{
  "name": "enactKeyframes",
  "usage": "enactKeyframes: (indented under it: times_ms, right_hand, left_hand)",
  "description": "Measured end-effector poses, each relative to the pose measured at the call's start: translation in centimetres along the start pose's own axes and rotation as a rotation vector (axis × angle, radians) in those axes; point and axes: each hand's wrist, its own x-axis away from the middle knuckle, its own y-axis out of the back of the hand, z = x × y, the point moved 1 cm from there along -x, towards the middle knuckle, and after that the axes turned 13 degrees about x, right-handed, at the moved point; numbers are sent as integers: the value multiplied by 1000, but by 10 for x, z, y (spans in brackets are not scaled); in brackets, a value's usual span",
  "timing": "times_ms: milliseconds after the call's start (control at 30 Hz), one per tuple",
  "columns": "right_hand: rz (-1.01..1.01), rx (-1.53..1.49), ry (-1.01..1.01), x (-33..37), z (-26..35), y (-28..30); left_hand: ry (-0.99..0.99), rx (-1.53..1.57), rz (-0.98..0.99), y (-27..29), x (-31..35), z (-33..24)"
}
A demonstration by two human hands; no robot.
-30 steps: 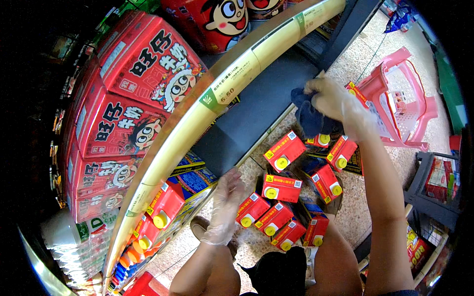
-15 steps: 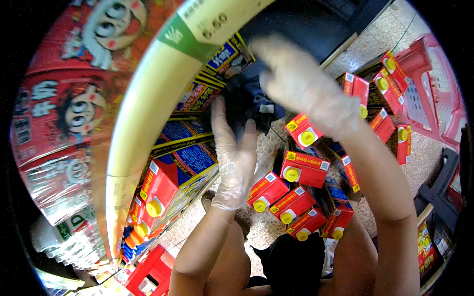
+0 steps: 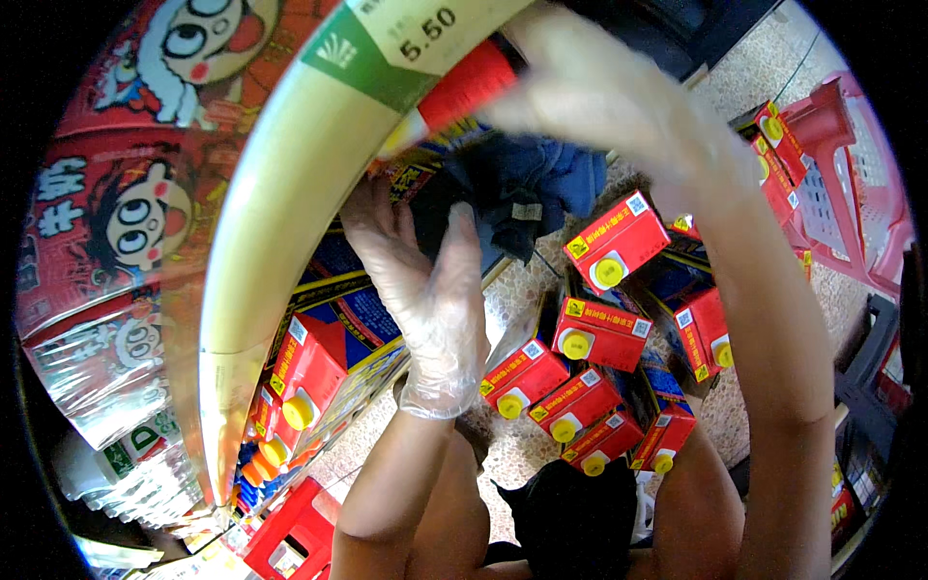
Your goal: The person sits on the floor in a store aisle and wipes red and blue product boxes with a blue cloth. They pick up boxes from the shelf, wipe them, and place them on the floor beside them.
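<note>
My left hand [image 3: 420,290], in a clear plastic glove, reaches under the shelf edge with thumb and fingers apart. Its fingertips lie against dark drink cartons [image 3: 333,256] stocked on the low shelf. Farther in, my gloved right hand [image 3: 590,97] is blurred by motion. It grips a red-topped carton [image 3: 471,85] with a yellow cap, tilted beside the shelf edge, which hides part of both. Below the right forearm, several like cartons [image 3: 601,333] with red tops and yellow caps stand close together on the floor. Dark blue cloth [image 3: 556,184] lies between my hands.
A curved cream shelf edge [image 3: 280,203] with a price label crosses above my left hand. Red printed milk packs [image 3: 126,222] fill the shelf above. A pink plastic basket or stool [image 3: 860,184] stands far right, with a red crate [image 3: 295,532] at lower left.
My right hand has moved up and left to the shelf, where a red-topped carton now shows in it. My left hand has shifted left, onto the shelved cartons.
</note>
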Motion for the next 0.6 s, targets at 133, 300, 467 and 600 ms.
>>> enactKeyframes:
  times_ms: [133,300,467,600]
  right_hand:
    - [-248,-8,93,52,16,-13]
    - [-195,-125,41,82,19,-12]
    - [350,458,-393,85,-8,-25]
    - [332,731,-438,71,-16,-50]
  left_hand:
    - [64,124,98,5,5,8]
    - [219,221,90,11,11,20]
    - [306,451,-102,10,16,2]
    - [-83,-155,73,15,29,-11]
